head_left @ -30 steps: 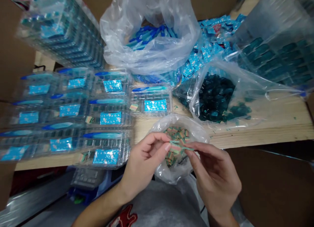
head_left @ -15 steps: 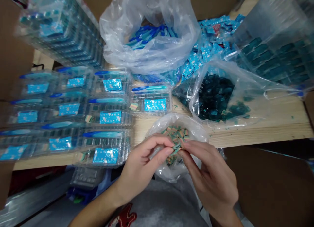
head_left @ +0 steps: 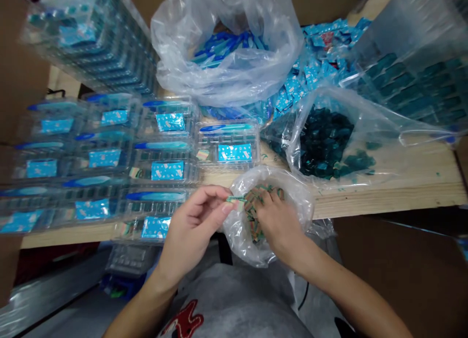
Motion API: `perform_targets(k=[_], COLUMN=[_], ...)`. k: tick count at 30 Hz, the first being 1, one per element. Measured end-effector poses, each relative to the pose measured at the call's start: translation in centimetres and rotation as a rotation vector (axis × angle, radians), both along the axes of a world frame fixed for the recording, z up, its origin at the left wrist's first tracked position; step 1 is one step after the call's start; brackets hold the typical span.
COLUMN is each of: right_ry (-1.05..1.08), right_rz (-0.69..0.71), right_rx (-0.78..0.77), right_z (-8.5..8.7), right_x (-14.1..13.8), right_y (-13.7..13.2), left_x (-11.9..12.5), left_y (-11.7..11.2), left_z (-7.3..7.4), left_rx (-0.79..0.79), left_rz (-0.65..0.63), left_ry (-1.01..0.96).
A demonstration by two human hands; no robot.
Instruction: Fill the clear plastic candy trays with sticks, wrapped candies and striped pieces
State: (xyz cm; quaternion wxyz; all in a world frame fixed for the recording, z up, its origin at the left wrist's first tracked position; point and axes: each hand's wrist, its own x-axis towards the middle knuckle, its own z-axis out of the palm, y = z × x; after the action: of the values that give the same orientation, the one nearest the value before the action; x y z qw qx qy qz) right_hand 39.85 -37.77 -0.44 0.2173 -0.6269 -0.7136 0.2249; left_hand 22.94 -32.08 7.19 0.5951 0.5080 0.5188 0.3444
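My left hand (head_left: 201,226) pinches a few small striped green-and-peach pieces (head_left: 237,200) between thumb and fingertips, at the left rim of a clear plastic bag (head_left: 234,240). Many similar small striped pieces (head_left: 254,226) fill that bag. My right hand (head_left: 280,221) reaches down into it, with its fingertips sunk among the pieces and hidden from view. Just beyond the bag lies a clear plastic case (head_left: 208,142) with a blue pen-like stick, a blue printed packet and one striped piece inside.
Several filled cases (head_left: 168,158) are laid in rows on the left of the wooden table (head_left: 383,197), before a tall stack of cases (head_left: 106,41). A bag of blue sticks (head_left: 230,89) stands at the back. Dark teal pieces (head_left: 323,138) lie in an open bag, near blue packets (head_left: 314,70).
My hands have parted. The left has moved slightly left with the striped pieces in its pinch, while the right has left the pinch and gone down into the bag.
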Motion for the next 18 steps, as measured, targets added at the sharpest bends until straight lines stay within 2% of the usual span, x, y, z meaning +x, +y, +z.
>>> perform_targets(k=[3,5,8,11,14,16,18], right_ry=[0.028,0.075,0.175,0.527,0.980,1.163,1.252], right_rz=[0.006,0.058,0.101,-0.046,-0.224,-0.282,-0.347], right_rx=[-0.001,-0.001,-0.006,-0.090,-0.171,-0.133,-0.055], right_z=[-0.7,0.4,3.1,5.4,6.6,6.8,6.8], right_x=[0.0,0.7,2.0,2.8,2.5,1.8,0.9], right_y=[0.5,0.7,1.1,1.0,0.3,-0.2,-0.6], left_x=[0.0,-0.2,-0.6,-0.5,0.3,1.1,1.9], left_y=[-0.1,-0.1,0.0,-0.1,-0.2,-0.4,-0.6], left_z=[-0.1,-0.3,-0.7,-0.8,-0.5,-0.2,0.0], left_rx=[-0.018,-0.035,-0.079,-0.123,-0.129,-0.109,-0.077], left_rz=[0.001,0.001,-0.005,-0.038,-0.048,-0.056,-0.072], left_ry=[-0.014,-0.028,-0.070,-0.131,-0.149,-0.115,-0.078])
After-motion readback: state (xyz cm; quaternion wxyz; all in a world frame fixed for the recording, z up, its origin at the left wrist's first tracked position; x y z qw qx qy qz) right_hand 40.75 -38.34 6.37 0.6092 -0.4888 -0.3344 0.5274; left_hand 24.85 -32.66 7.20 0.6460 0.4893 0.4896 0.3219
